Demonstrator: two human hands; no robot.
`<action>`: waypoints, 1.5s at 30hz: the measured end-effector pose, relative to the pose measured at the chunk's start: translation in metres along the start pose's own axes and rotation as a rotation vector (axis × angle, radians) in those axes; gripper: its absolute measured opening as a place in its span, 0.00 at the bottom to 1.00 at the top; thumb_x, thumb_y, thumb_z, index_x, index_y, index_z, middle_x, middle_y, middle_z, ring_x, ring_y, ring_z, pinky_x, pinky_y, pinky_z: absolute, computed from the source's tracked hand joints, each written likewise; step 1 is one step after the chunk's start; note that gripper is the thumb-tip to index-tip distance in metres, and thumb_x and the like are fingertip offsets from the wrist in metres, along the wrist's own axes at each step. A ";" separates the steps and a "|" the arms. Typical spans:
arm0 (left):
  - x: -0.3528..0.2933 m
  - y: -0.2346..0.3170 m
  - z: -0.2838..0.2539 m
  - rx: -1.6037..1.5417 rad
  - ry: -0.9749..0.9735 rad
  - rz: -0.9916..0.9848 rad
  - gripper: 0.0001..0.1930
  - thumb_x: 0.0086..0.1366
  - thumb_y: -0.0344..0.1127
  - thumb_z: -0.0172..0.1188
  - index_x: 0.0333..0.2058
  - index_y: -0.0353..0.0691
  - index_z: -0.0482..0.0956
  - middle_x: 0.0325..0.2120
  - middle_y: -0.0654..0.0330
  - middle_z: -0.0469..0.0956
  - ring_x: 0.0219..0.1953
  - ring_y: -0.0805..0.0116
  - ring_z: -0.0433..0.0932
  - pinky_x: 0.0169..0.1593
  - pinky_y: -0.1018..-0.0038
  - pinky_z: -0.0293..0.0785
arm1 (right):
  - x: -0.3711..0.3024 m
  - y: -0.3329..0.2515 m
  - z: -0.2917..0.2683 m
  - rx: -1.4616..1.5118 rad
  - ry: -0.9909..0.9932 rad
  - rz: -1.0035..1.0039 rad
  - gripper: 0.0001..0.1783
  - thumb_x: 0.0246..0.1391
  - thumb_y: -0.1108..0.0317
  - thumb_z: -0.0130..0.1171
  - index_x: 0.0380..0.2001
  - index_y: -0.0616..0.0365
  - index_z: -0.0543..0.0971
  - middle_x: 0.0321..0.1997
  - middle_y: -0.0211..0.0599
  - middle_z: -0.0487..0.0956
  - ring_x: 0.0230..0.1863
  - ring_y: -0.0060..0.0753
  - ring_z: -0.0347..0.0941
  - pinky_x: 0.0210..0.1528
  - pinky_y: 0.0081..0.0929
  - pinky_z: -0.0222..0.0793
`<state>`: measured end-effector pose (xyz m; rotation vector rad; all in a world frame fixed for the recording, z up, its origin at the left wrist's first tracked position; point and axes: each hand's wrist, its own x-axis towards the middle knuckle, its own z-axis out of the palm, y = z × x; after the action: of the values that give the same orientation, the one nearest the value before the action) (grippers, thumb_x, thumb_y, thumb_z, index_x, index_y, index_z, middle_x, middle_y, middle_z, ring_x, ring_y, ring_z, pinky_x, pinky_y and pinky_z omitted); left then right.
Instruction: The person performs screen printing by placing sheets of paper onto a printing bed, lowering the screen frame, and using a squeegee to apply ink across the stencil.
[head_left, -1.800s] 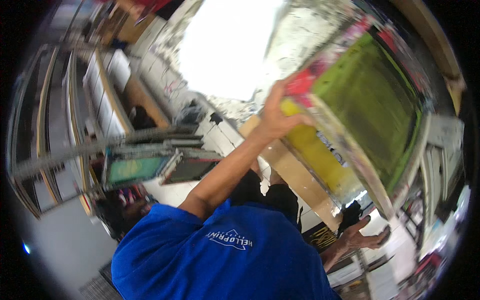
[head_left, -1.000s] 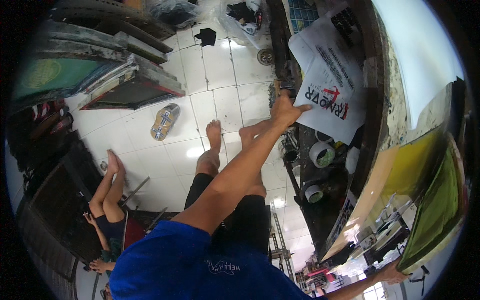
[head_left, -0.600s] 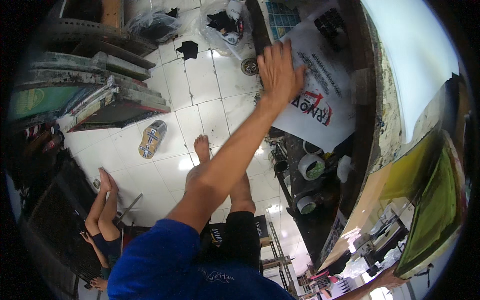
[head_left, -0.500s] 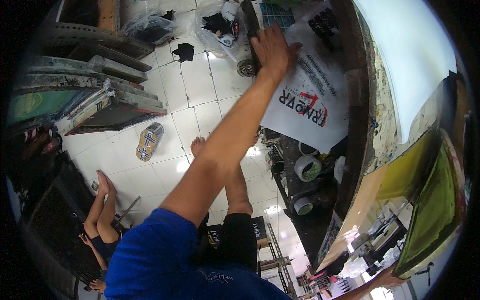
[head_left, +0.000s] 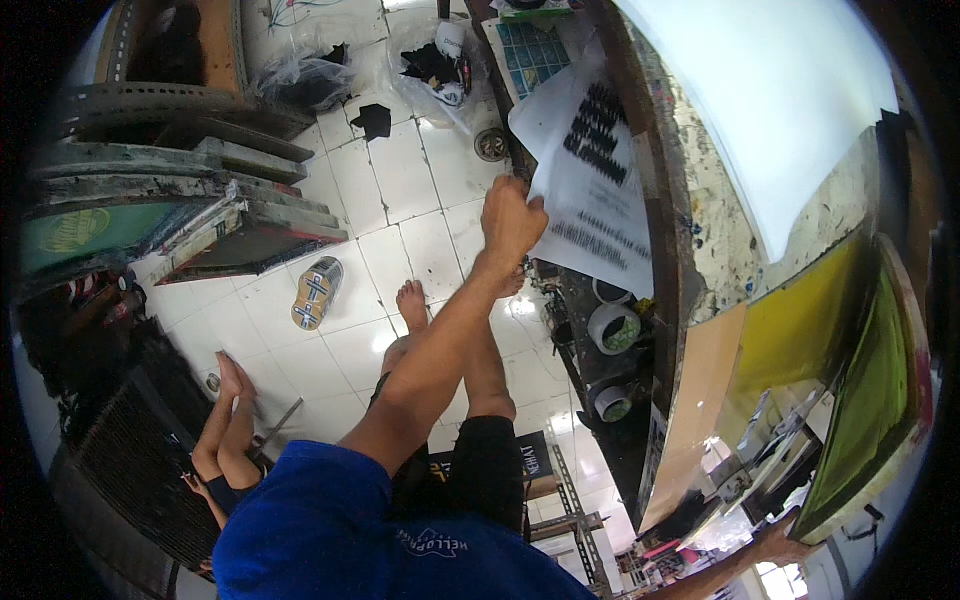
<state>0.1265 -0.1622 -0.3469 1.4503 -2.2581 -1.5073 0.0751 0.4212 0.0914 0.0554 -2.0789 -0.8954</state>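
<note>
My left hand is closed at the near left edge of a translucent sheet printed in black, pinching it. The sheet lies over the dark shelf of the workbench, and part of it passes under the upper ledge. At the lower right, my right hand grips the bottom corner of a framed screen with yellow-green mesh. That screen stands tilted beside the bench; some of my right fingers are hidden behind its frame.
Tape rolls sit on the shelf near the sheet. A white sheet covers the bench top. Stacked frames stand at left, near a sandal pair on the tiled floor. Another person's legs show at lower left. Plastic bags lie at the back.
My left hand has come nearer and closed on the sheet's edge. The sheet has shifted and turned, with its red-and-black print no longer in sight. My right hand stays on the framed screen.
</note>
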 end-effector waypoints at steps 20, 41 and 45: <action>-0.053 0.047 -0.234 0.019 -0.021 0.330 0.24 0.55 0.25 0.58 0.53 0.26 0.77 0.44 0.36 0.83 0.49 0.44 0.82 0.57 0.61 0.74 | 0.030 -0.037 -0.029 0.141 -0.165 0.231 0.50 0.48 0.38 0.67 0.69 0.54 0.67 0.65 0.51 0.74 0.63 0.59 0.69 0.63 0.57 0.59; -0.163 0.530 -0.458 0.384 -0.638 0.811 0.21 0.60 0.23 0.64 0.53 0.32 0.79 0.47 0.55 0.79 0.51 0.64 0.77 0.57 0.69 0.70 | 0.098 -0.013 -0.049 0.506 -0.163 0.412 0.50 0.40 0.55 0.68 0.71 0.42 0.64 0.64 0.48 0.71 0.70 0.57 0.60 0.73 0.70 0.38; -0.084 0.503 -0.340 0.174 -0.907 0.569 0.20 0.60 0.23 0.61 0.53 0.32 0.79 0.43 0.60 0.83 0.43 0.73 0.80 0.51 0.76 0.74 | 0.117 -0.002 -0.036 0.514 -0.154 0.437 0.49 0.40 0.57 0.69 0.70 0.41 0.66 0.65 0.45 0.71 0.69 0.55 0.60 0.72 0.68 0.39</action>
<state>0.0134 -0.2963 0.2404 -0.0136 -2.9200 -1.9942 0.0253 0.3592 0.1846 -0.1941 -2.2913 -0.0961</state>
